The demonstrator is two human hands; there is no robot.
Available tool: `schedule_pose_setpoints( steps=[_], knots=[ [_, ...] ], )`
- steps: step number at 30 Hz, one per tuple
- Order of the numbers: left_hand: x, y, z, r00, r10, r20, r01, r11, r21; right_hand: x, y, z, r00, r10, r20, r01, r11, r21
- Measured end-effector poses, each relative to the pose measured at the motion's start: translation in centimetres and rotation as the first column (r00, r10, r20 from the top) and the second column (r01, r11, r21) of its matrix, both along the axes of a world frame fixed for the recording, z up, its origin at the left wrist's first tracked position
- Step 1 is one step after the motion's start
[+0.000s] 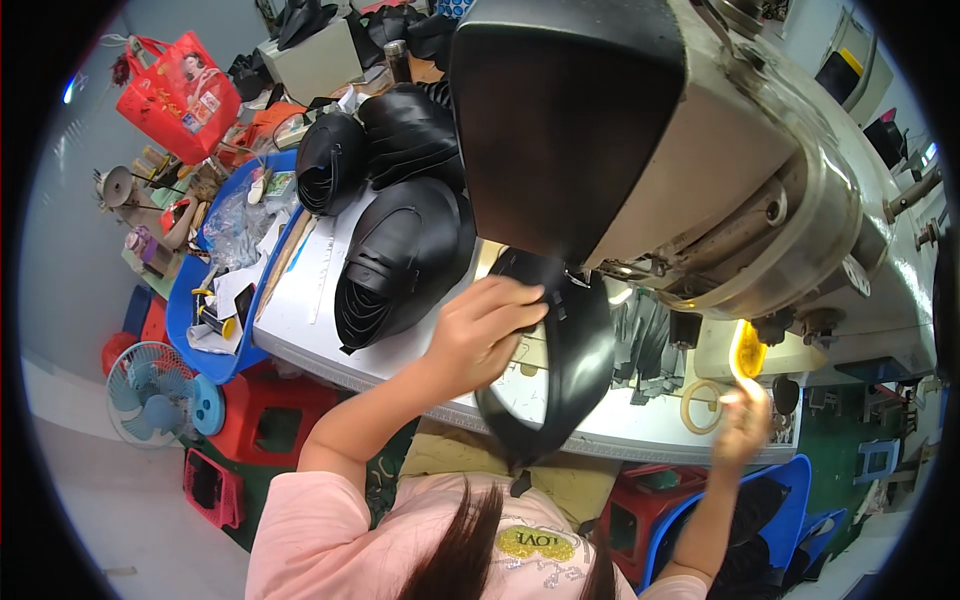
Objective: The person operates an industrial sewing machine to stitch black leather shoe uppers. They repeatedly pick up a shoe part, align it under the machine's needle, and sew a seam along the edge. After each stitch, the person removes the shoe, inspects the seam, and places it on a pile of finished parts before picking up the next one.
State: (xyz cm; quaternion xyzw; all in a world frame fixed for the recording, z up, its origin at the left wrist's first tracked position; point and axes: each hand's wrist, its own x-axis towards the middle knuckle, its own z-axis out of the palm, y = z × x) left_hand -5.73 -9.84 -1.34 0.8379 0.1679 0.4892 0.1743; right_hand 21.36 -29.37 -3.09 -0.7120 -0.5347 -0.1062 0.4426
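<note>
My left hand (490, 325) is closed on the edge of a black leather piece (580, 350). This piece is a curved loop, lying under the sewing machine head (570, 130) and hanging over the table's front edge. The fingertips are close to the needle area, which the machine head partly hides. Off to the right, my right hand (743, 420) is raised beside a bright yellow rounded thing (749, 350) below the machine arm. Motion blurs its fingers, so whether they grip the yellow thing is unclear.
Stacked black leather pieces (400, 260) lie left of the machine. Dark strips (645, 345) and a tan ring (701, 407) rest on the right. A blue tray (185, 320) adjoins the table's left side; a blue bin (795, 490) with black pieces stands below right.
</note>
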Motion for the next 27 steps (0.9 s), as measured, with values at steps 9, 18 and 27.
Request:
schedule_pose_setpoints(
  steps=[9,18,27],
  knots=[
    [-6.3,-1.7,-1.9,0.969,0.098,0.226,0.227,-0.005,-0.974,-12.9,8.6,-1.4,0.877,0.477,0.056,-0.477,0.879,-0.019],
    [-5.2,-2.6,-3.1,0.971,0.028,0.236,0.234,0.061,-0.970,-14.7,10.9,-0.4,0.869,0.427,0.251,-0.447,0.894,0.026],
    [-14.6,-1.8,3.0,0.883,0.109,0.456,0.036,0.954,-0.297,-9.9,7.6,-1.2,0.926,0.274,-0.260,-0.276,0.961,0.032]
  ],
)
